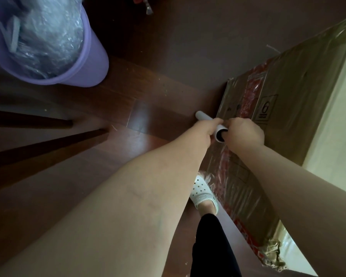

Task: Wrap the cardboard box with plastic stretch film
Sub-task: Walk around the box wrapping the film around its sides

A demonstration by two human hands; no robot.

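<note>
A tall cardboard box stands on the floor at the right, its side printed in red and covered with shiny clear stretch film. Against that side, low down, is a thin white film roll tube. My left hand grips the middle of the tube. At the near end of the tube, my right hand holds on, with a finger in the tube's open end. Clear film stretches from the tube down along the box side below my hands.
A purple bucket filled with crumpled clear film stands at the upper left. Dark wooden furniture legs cross the left side. The floor is dark wood. My foot in a white perforated shoe is beside the box.
</note>
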